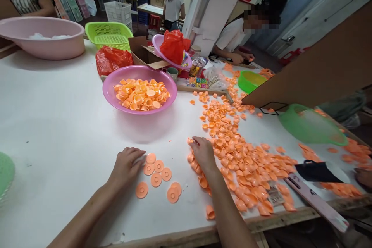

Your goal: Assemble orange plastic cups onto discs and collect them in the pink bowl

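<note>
- Resting part-open by the white tabletop [72,124]: left hand [126,164], fingers loosely bent, nothing visible in their hold.
- Flat orange discs [155,179]: between the two hands, the nearest just beside the left fingertips; two overlap farther from them.
- Right hand [203,153]: fingers bent, close together, at a small orange piece [190,140]; cannot tell whether gripped.
- Orange cup-shaped pieces [244,159]: heaped beside and beyond right fingers.
- Pink-purple basin [109,95], more orange pieces inside: beyond both hands' fingertips.
</note>
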A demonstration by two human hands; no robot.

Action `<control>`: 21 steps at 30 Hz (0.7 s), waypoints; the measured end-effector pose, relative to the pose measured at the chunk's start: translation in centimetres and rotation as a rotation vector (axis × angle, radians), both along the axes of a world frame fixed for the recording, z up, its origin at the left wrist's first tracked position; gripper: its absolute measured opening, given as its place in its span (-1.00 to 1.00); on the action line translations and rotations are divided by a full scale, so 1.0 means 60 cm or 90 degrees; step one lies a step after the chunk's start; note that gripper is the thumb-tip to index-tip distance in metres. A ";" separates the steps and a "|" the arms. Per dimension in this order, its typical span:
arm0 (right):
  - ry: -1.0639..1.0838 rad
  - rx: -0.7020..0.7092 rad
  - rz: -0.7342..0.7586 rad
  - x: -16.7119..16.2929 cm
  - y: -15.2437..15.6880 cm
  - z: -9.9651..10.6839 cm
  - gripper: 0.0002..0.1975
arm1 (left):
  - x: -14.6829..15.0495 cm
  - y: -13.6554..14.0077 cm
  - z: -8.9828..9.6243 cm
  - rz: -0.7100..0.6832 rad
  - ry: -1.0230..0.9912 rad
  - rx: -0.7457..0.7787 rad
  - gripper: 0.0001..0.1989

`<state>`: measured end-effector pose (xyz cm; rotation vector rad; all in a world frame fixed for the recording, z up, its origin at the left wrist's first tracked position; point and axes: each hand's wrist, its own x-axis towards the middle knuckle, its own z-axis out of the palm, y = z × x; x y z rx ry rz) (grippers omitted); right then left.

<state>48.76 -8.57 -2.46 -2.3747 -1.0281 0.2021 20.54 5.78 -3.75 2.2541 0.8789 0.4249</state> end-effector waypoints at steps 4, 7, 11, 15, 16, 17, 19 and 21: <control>0.096 -0.020 0.069 -0.015 0.021 0.007 -0.76 | 0.024 -0.016 -0.001 -0.017 0.042 0.053 -0.80; 0.110 -0.034 0.073 -0.023 0.025 0.012 -0.74 | 0.040 -0.017 -0.001 0.009 0.049 0.049 -0.79; 0.037 -0.090 0.090 -0.030 0.037 0.014 -0.74 | 0.058 -0.005 0.011 0.006 0.090 0.047 -0.88; 0.058 -0.045 0.089 -0.039 0.050 0.013 -0.81 | 0.069 0.017 0.024 -0.030 0.120 0.039 -0.75; 0.098 -0.016 0.079 -0.041 0.052 0.014 -0.81 | 0.071 0.022 0.025 -0.036 0.114 0.032 -0.71; 0.141 0.013 0.069 -0.042 0.052 0.015 -0.80 | 0.072 0.026 0.025 -0.036 0.100 0.022 -0.69; 0.200 0.054 0.048 -0.043 0.052 0.015 -0.76 | 0.076 0.029 0.022 -0.033 0.069 0.007 -0.75; 0.201 0.061 0.022 -0.042 0.053 0.014 -0.72 | 0.085 0.026 0.017 -0.044 0.062 0.016 -0.86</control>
